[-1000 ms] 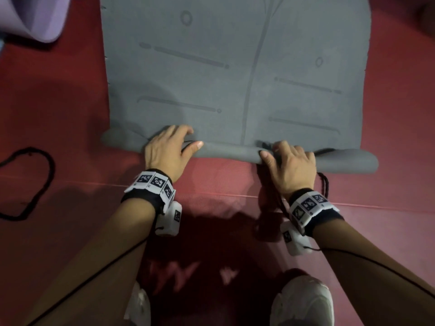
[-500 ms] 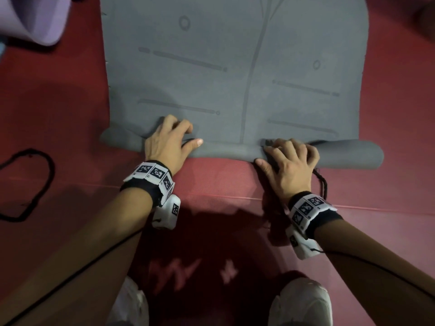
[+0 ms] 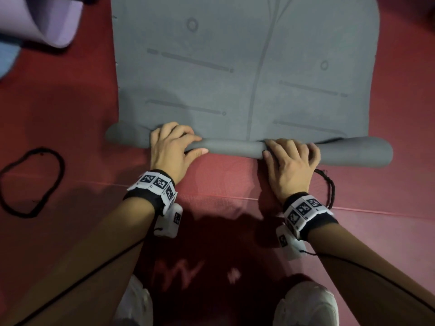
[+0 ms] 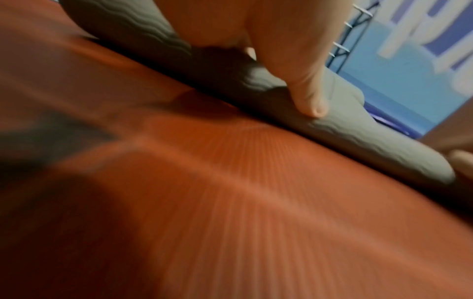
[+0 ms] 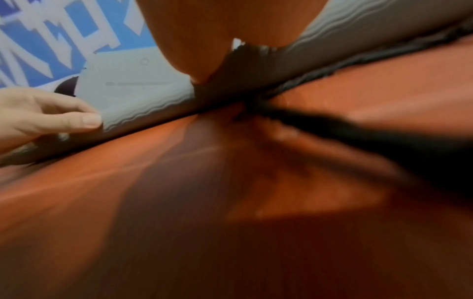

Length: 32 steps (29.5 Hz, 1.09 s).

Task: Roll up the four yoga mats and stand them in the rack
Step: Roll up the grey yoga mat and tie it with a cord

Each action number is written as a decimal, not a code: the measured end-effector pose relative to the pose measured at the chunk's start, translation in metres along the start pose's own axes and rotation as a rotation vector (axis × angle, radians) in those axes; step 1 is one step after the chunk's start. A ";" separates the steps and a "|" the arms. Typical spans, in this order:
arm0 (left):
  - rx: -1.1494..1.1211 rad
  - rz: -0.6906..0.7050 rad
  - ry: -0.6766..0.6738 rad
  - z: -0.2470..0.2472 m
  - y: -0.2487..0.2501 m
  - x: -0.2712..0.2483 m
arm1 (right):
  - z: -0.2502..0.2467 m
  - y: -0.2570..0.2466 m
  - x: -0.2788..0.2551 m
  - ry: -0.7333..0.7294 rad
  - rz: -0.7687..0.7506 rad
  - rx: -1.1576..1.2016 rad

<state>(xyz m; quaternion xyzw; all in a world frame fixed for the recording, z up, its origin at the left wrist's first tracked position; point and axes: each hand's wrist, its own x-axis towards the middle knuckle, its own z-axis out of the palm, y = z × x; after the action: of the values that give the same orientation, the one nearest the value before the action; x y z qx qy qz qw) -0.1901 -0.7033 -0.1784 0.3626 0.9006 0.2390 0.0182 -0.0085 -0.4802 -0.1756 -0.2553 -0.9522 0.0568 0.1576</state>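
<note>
A grey yoga mat with printed alignment lines lies flat on the red floor, its near end wound into a thin roll. My left hand grips the roll left of centre, fingers curled over its top and thumb along its front. My right hand grips it right of centre in the same way. In the left wrist view my thumb presses on the grey roll. The right wrist view shows the roll with the left hand beside it.
A lilac rolled mat lies at the far left over a pale blue one. A black loop strap lies on the red floor at left, another black strap by my right wrist. My white shoes show below.
Both hands have turned the roll a little further away from me, so it is slightly thicker. The hands keep their places on it.
</note>
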 end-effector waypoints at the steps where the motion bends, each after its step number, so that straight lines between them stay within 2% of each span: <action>1: -0.015 -0.001 -0.017 -0.002 -0.002 0.004 | 0.000 -0.001 -0.004 -0.016 -0.002 0.006; 7: 0.004 0.020 -0.092 -0.007 -0.006 0.027 | -0.003 0.002 0.017 -0.136 0.012 -0.002; 12: 0.159 -0.007 0.076 0.000 0.014 0.012 | -0.004 -0.002 0.032 -0.197 0.073 0.040; 16: 0.019 0.003 0.053 0.006 0.007 0.008 | -0.005 0.002 0.043 -0.303 0.085 0.064; 18: -0.008 0.006 0.026 0.003 0.002 0.016 | -0.005 0.003 0.044 -0.283 0.076 0.079; 22: -0.020 -0.040 -0.012 -0.001 0.004 0.032 | -0.005 -0.002 0.035 -0.103 -0.017 -0.028; 27: -0.018 -0.073 -0.055 -0.002 0.005 0.041 | 0.002 -0.008 0.022 -0.071 -0.044 -0.059; 30: 0.009 -0.055 -0.011 -0.003 0.009 0.041 | 0.003 -0.009 0.032 -0.101 -0.020 -0.028; 32: 0.016 0.000 0.086 0.001 0.016 0.039 | 0.004 -0.008 0.041 -0.122 -0.005 -0.004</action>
<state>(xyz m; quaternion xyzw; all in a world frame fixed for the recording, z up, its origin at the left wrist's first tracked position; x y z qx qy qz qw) -0.2081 -0.6676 -0.1670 0.3523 0.9023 0.2472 -0.0233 -0.0470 -0.4667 -0.1670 -0.2495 -0.9608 0.0699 0.0985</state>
